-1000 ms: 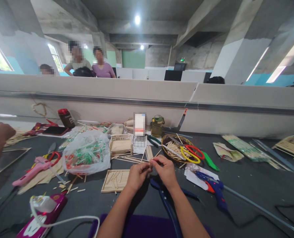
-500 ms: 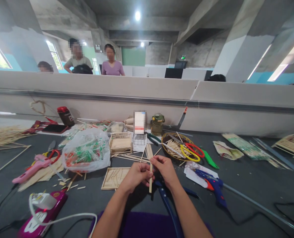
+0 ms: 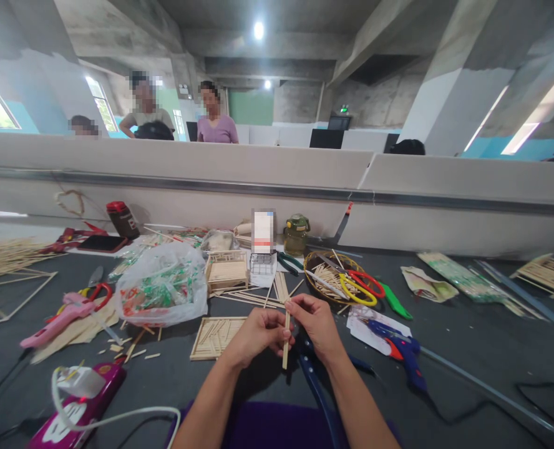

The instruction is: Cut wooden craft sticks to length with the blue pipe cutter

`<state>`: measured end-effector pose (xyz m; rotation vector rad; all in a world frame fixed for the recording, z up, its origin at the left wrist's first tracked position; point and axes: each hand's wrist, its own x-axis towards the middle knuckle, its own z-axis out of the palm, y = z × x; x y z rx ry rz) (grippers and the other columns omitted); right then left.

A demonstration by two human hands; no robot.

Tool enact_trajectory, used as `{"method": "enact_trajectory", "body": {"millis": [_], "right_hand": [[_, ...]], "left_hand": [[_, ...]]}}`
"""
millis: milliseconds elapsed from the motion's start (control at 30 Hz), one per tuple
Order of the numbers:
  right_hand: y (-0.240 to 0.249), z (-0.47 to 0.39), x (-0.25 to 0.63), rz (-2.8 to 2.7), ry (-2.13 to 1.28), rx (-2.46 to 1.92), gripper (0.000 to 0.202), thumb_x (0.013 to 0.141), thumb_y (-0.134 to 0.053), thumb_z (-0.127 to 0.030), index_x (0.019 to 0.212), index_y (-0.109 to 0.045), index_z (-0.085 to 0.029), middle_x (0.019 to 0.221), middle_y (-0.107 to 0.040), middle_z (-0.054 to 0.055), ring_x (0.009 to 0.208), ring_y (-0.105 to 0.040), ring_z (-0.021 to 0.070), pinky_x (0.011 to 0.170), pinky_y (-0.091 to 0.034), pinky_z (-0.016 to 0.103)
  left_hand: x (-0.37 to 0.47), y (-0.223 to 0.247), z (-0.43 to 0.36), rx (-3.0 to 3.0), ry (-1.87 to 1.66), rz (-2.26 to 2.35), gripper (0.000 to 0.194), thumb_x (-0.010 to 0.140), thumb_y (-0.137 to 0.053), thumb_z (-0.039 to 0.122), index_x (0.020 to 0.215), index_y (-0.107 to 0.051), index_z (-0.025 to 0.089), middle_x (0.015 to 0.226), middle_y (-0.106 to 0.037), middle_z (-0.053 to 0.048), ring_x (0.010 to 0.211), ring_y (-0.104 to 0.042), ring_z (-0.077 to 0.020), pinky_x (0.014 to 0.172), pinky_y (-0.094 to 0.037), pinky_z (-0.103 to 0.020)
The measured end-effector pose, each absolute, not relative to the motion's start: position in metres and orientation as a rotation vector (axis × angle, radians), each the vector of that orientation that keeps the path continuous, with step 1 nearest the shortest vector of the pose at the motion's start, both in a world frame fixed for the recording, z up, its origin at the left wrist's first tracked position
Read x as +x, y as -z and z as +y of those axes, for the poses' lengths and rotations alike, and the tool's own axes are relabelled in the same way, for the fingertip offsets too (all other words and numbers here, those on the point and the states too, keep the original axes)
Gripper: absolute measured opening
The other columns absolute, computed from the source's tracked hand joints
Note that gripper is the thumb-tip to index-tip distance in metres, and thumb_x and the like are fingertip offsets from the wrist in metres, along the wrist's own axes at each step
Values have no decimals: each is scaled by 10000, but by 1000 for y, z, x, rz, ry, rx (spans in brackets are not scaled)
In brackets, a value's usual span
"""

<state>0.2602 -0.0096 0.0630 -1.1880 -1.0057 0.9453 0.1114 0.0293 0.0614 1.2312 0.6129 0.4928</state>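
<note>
Between my hands, wooden sticks are held together in a narrow bundle, pointing down toward me; I cannot tell how many there are. My left hand pinches them around the middle, and my right hand grips their upper end with thumb and fingers. Under my right wrist lies a dark blue cutting tool with long handles, its head partly hidden. Just beyond my fingers, more loose sticks lie side by side. A shallow wooden stick tray with short pieces in it sits left of my left hand.
A wicker basket holds sticks and scissors. To the right lies a blue glue gun; at left are a pink glue gun, a plastic bag and a power strip. A small wooden frame stands behind.
The bundle of sticks has shifted slightly down and stands more upright between my fingers. Both hands keep their grip. A person in purple behind the partition has moved a little to the right.
</note>
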Motion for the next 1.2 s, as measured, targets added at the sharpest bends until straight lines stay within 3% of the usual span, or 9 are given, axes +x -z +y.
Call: {"method": "enact_trajectory", "body": {"millis": [267,533,867,933,1000,1067,1200], "right_hand": [[-80,-22,259,-1280,-679,-1179,163,802,-647,-304,713,-659,-168,650,-577,-15,593,-506,112,568,-391,225],[-83,-27,260,-1437,-458,-1114,92,815,-635,-236,753,-677,-184,689,-570,-5,626,-508,114,579,-397,228],[-78,-21,256,-980,-909,-1047,182,740,-725,-333,691,-638,-180,602,-553,-38,541,-470,89,540,-381,215],[-75,-19,254,-918,-960,-1001,191,721,-744,-326,666,-635,-179,602,-550,-42,549,-465,85,551,-382,210],[-73,-18,252,-875,-1012,-955,191,715,-752,-311,646,-638,-173,581,-527,-49,552,-453,80,564,-383,202],[-72,-17,250,-835,-1067,-905,184,707,-758,-293,637,-645,-167,570,-508,-52,549,-442,74,559,-380,193],[-73,-18,247,-792,-1177,-826,185,680,-773,-303,644,-651,-168,592,-510,-37,538,-445,80,508,-366,188]], "left_hand": [[111,-65,30,1359,-593,522,144,714,-708,245,679,-673,110,669,-670,-41,594,-592,-129,608,-486,-240],[112,-67,32,1539,-710,525,125,753,-685,228,774,-742,119,731,-677,-40,714,-576,-153,712,-433,-245],[123,-66,19,1030,-638,401,327,849,-606,409,780,-650,93,688,-663,-77,560,-626,-140,571,-508,-249],[126,-62,18,867,-613,355,339,847,-602,419,755,-636,95,634,-628,-50,447,-552,-102,441,-464,-211],[126,-60,19,721,-568,309,297,823,-644,388,763,-632,97,576,-566,-2,359,-409,-41,329,-335,-148],[124,-60,20,615,-496,265,239,795,-693,326,808,-636,95,549,-501,37,356,-298,-6,311,-226,-108],[119,-66,19,523,-386,211,209,765,-733,268,823,-634,94,552,-441,53,395,-248,1,332,-167,-93]]}}
